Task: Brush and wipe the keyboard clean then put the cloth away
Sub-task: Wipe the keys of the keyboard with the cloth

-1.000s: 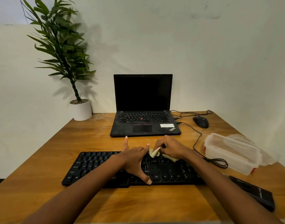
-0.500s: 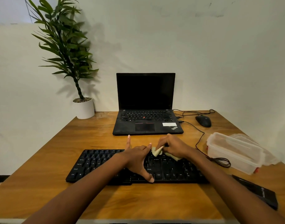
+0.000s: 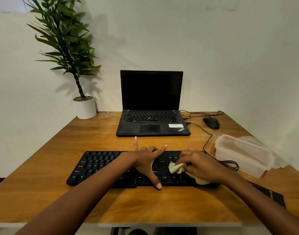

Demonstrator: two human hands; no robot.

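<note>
A black keyboard (image 3: 111, 167) lies along the near side of a wooden counter (image 3: 94, 204). The left hand (image 3: 147, 161) rests on its middle with fingers spread straight. The right hand (image 3: 198, 164) grips a crumpled pale cloth (image 3: 175, 167) against the keys at the keyboard's right end. A clear plastic container (image 3: 243, 155) sits just beside that end.

Cloth (image 3: 175, 168) partly hidden under right hand (image 3: 199, 164).

Black keyboard (image 3: 101, 165), pale-yellow cloth (image 3: 175, 168)
</note>
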